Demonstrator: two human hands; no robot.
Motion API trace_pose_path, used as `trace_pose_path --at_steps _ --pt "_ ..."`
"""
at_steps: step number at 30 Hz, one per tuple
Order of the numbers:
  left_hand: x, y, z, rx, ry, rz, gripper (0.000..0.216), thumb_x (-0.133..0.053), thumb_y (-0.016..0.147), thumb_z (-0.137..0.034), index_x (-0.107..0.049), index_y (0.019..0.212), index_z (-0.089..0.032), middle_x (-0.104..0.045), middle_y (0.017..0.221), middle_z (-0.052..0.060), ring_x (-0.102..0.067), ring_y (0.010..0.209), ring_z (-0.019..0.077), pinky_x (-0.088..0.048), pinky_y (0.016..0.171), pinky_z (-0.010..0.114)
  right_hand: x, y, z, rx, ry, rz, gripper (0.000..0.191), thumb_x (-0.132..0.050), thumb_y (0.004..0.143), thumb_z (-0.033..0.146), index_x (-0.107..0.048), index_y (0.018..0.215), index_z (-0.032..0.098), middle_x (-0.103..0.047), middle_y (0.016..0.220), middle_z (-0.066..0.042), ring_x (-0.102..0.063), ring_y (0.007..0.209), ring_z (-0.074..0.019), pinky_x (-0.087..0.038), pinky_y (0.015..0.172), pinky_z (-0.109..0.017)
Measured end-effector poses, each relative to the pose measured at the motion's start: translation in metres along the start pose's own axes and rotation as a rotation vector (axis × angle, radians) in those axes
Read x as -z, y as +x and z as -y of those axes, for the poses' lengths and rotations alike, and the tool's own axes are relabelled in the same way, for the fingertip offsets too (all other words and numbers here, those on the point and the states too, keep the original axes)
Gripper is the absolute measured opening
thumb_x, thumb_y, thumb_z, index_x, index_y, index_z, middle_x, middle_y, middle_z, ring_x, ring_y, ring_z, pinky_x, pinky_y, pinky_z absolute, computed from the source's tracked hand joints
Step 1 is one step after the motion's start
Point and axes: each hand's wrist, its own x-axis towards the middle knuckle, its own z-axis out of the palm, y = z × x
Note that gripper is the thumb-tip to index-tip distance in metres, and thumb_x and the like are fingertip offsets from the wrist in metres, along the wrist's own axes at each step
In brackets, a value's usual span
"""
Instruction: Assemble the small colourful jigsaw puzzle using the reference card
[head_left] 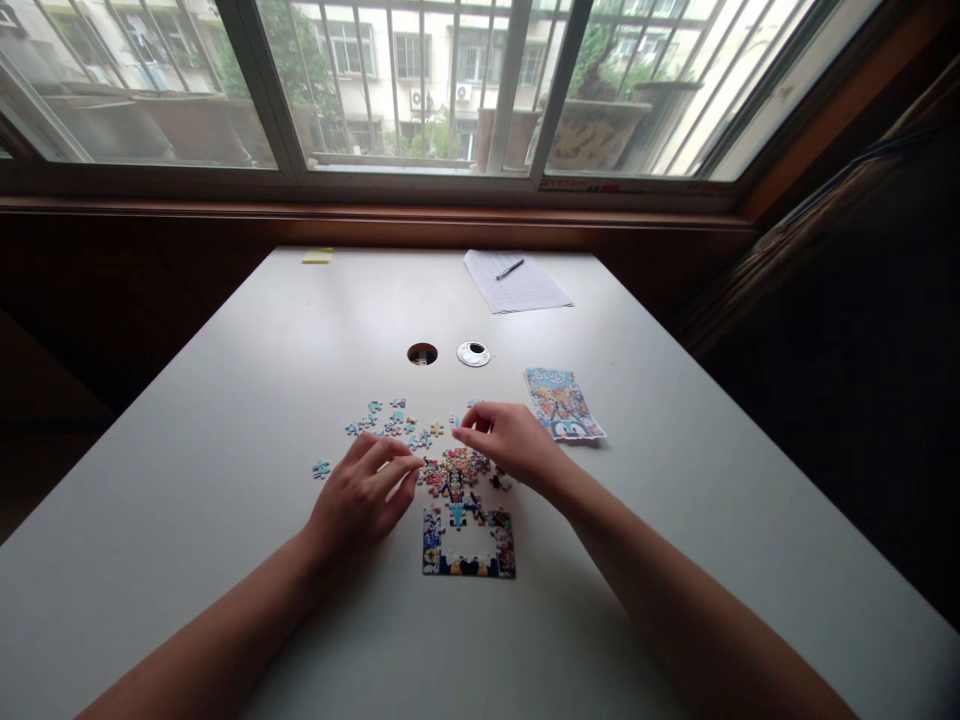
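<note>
- On the white table [225,560], far left: one stray piece [322,468] lies alone, apart from the rest.
- Next over, left hand [365,497]: fingers curled, tips pinched together near the loose pile's edge; can't tell if a piece is in there, too small.
- Behind it, the scattered pieces [390,422], mostly bluish backs, spread flat.
- Centre: loose pile [457,468] of face-up pieces, just above the part-built puzzle [469,540] — border frame done, gap in the middle. Its long axis looks to run left-right, edges about square to the table front.
- Handling, prob.: pieces v. light, thin card, slide easily; pinch by the edges. The joined part likely comes apart if lifted, so better pushed flat.
- Right hand [504,440]: thumb and forefinger nipped shut at the pile's top; held piece not visible.
- Far right: picture card [562,404], tilted, near the wrist.
</note>
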Motion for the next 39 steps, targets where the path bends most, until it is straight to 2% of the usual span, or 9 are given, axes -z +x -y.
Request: trace_pose_path --at_steps 6,14,19,22,25,28,30,34,39 --pt "0.006 0.003 0.001 0.05 -0.098 -0.114 0.019 -0.06 0.09 -0.008 -0.066 0.103 -0.02 -0.066 0.094 0.005 -0.056 0.09 0.0203 -0.05 0.083 0.036 0.019 0.002 -0.004 -0.004 -0.021 -0.182 0.03 -0.058 0.093 0.042 -0.071 0.079 0.019 -0.065 0.065 -0.001 -0.054 0.06 -0.012 -0.037 0.06 -0.027" --pt "0.007 0.002 0.003 0.097 -0.147 -0.118 0.015 -0.059 0.09 -0.008 -0.064 0.096 -0.02 -0.064 0.09 0.004 -0.056 0.089 0.0202 -0.048 0.081 0.037 0.047 -0.008 -0.002 0.026 -0.017 -0.313 0.035 -0.054 0.096 0.044 -0.073 0.081 0.02 -0.059 0.059 0.002 -0.052 0.057 -0.0114 -0.039 0.061 -0.027" --pt "0.009 0.003 0.003 0.114 -0.161 -0.122 0.012 -0.057 0.091 -0.01 -0.063 0.094 -0.02 -0.063 0.088 0.004 -0.055 0.087 0.0198 -0.048 0.079 0.036 0.064 -0.025 -0.018 0.044 -0.01 -0.378 0.038 -0.053 0.096 0.049 -0.074 0.085 0.019 -0.062 0.062 0.0 -0.054 0.056 -0.0131 -0.041 0.059 -0.027" --pt "0.009 0.003 0.003 0.145 -0.17 -0.122 0.011 -0.056 0.092 -0.012 -0.063 0.092 -0.02 -0.062 0.086 0.004 -0.055 0.085 0.0193 -0.047 0.079 0.036 0.072 -0.036 -0.035 0.041 -0.042 -0.461 0.041 -0.053 0.096 0.05 -0.074 0.084 0.018 -0.062 0.063 -0.001 -0.055 0.058 -0.0143 -0.04 0.057 -0.027" --pt "0.008 0.002 0.005 0.186 -0.188 -0.132 0.011 -0.056 0.093 -0.014 -0.063 0.089 -0.02 -0.061 0.086 0.003 -0.054 0.082 0.0183 -0.047 0.076 0.034 0.072 -0.045 -0.055 0.006 -0.06 -0.542 0.042 -0.052 0.097 0.051 -0.074 0.082 0.019 -0.057 0.058 0.001 -0.052 0.055 -0.0142 -0.038 0.056 -0.027" --pt "0.008 0.002 0.006 0.232 -0.205 -0.146 0.012 -0.055 0.094 -0.016 -0.064 0.089 -0.02 -0.061 0.086 0.003 -0.053 0.079 0.0176 -0.047 0.071 0.032 0.065 -0.05 -0.074 0.01 -0.06 -0.615 0.041 -0.049 0.099 0.049 -0.074 0.086 0.019 -0.061 0.062 -0.001 -0.056 0.059 -0.0165 -0.041 0.059 -0.028" --pt "0.009 0.003 0.007 0.252 -0.212 -0.163 0.012 -0.055 0.094 -0.016 -0.064 0.088 -0.02 -0.062 0.086 0.003 -0.054 0.079 0.0172 -0.047 0.07 0.032 0.059 -0.052 -0.083 0.041 -0.095 -0.651 0.038 -0.05 0.099 0.047 -0.073 0.085 0.019 -0.067 0.073 -0.004 -0.062 0.067 -0.0185 -0.043 0.065 -0.029" --pt "0.01 0.004 0.008 0.27 -0.218 -0.185 0.012 -0.055 0.094 -0.016 -0.064 0.087 -0.02 -0.062 0.086 0.003 -0.053 0.078 0.0168 -0.046 0.069 0.032 0.052 -0.052 -0.092 0.119 -0.157 -0.62 0.034 -0.051 0.1 0.041 -0.069 0.08 0.02 -0.069 0.076 -0.005 -0.063 0.071 -0.0196 -0.045 0.069 -0.03" --pt "0.011 0.005 0.008 0.286 -0.21 -0.178 0.014 -0.054 0.094 -0.017 -0.065 0.087 -0.02 -0.062 0.085 0.003 -0.053 0.078 0.0168 -0.047 0.069 0.032 0.05 -0.051 -0.092 0.184 -0.15 -0.582 0.029 -0.051 0.099 0.038 -0.069 0.086 0.02 -0.071 0.085 -0.006 -0.066 0.078 -0.0201 -0.048 0.074 -0.031"
